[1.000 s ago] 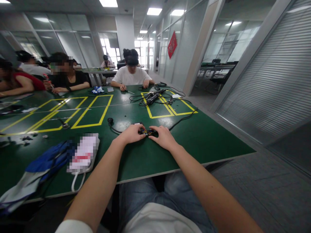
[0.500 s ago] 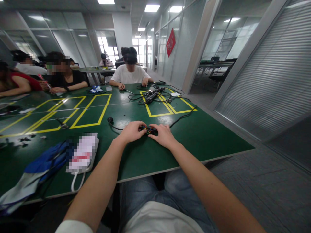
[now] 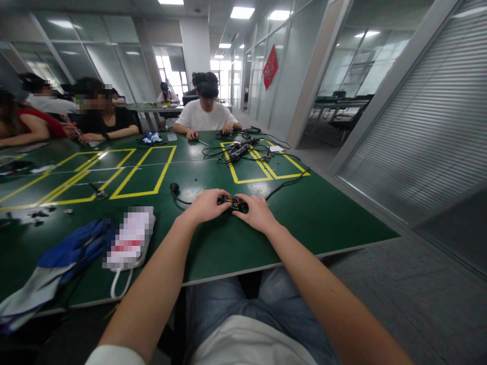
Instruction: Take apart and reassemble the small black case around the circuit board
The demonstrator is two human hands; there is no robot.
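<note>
My left hand (image 3: 207,205) and my right hand (image 3: 255,213) meet over a small black part with yellow and orange marks (image 3: 233,203) on the green table (image 3: 315,218). Both hands have their fingers curled and pinched on the ends of this part. A black cable (image 3: 178,196) with a round plug runs from under my left hand toward the left. Another black cable (image 3: 287,185) leads away to the right rear.
A white pouch (image 3: 129,238) and blue cloth (image 3: 64,253) lie at the near left. Yellow tape boxes (image 3: 144,170) mark the table. A tangle of black tools and cables (image 3: 239,149) lies further back. A person in white (image 3: 205,114) sits opposite; others sit at the left.
Both hands stay on the small part with only slight finger shifts. The view has shifted a little.
</note>
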